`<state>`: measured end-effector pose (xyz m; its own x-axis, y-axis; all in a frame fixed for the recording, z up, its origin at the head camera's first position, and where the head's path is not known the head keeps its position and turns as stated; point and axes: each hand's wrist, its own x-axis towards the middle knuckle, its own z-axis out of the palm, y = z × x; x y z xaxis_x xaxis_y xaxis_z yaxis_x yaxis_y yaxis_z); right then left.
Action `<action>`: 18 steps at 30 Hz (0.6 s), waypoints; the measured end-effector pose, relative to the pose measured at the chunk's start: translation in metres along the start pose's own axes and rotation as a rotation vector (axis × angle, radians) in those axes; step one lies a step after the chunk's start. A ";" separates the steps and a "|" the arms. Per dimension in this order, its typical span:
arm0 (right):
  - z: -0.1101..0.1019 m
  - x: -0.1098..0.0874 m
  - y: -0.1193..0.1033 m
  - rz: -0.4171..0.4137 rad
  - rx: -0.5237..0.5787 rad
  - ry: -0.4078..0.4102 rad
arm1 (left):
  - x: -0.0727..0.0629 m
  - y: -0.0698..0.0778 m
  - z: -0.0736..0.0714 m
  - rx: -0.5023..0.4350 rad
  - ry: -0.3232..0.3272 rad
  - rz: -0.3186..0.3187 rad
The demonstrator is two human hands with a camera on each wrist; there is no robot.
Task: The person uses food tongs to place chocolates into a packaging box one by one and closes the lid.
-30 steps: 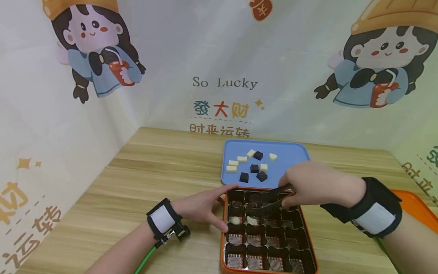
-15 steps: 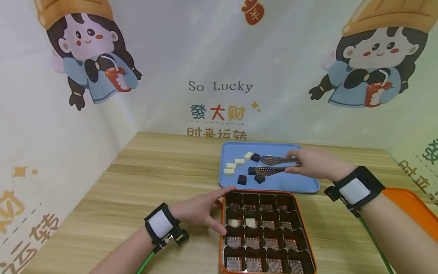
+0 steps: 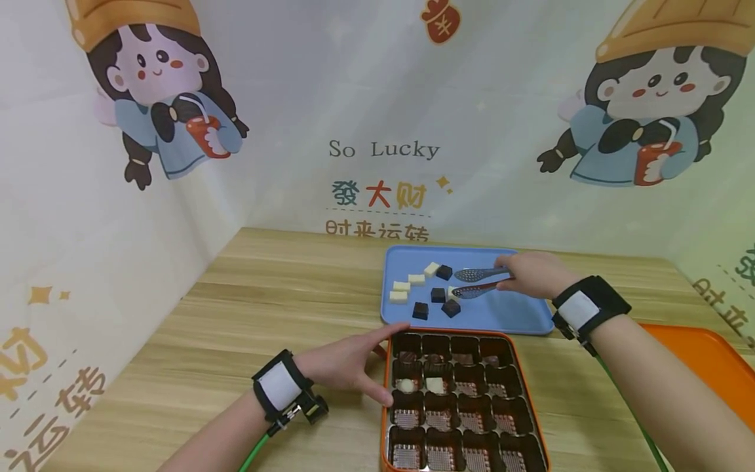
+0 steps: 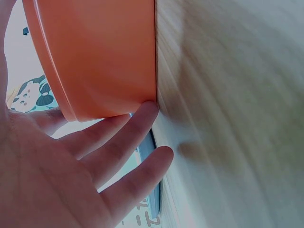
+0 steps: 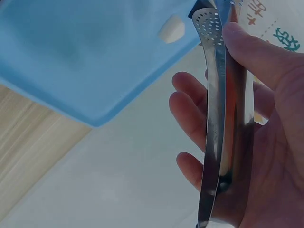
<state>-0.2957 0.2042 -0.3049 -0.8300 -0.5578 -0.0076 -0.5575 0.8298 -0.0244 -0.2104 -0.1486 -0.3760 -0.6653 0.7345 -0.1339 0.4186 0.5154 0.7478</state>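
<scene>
In the head view, my right hand (image 3: 537,272) grips metal tongs (image 3: 476,275) with perforated tips over the blue tray (image 3: 501,311). The tips are spread near dark chocolate cubes (image 3: 438,295) and white pieces (image 3: 398,297); one white piece is partly hidden behind the lower tip. The right wrist view shows thumb and fingers around the tongs (image 5: 216,118). My left hand (image 3: 345,367) rests with extended fingers against the left side and far corner of the orange-rimmed box (image 3: 451,332). In the left wrist view, fingertips touch its orange wall (image 4: 95,57).
The box insert has rows of dark compartments. Dark pieces sit in the far row, and two white pieces (image 3: 434,385) lie in the second row. An orange tray (image 3: 708,354) stands at the right. Printed cloth (image 3: 501,131) hangs behind the wooden table (image 3: 283,282).
My right hand has carried the tongs from above the box to the blue tray. The white piece in the second compartment now lies flatter. My left hand has stayed at the box.
</scene>
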 end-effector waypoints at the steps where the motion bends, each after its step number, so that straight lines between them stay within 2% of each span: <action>1: 0.000 0.001 0.000 -0.002 -0.006 0.002 | 0.000 0.000 0.000 0.003 0.000 0.003; 11: 0.004 0.015 -0.008 -0.005 -0.039 -0.062 | 0.000 0.000 0.000 0.002 -0.005 0.000; 18: 0.003 0.018 -0.011 0.003 -0.050 -0.068 | 0.000 0.001 -0.001 0.001 -0.008 -0.008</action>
<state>-0.3045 0.1849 -0.3078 -0.8294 -0.5535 -0.0757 -0.5565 0.8304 0.0252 -0.2105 -0.1484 -0.3751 -0.6637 0.7338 -0.1452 0.4135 0.5216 0.7463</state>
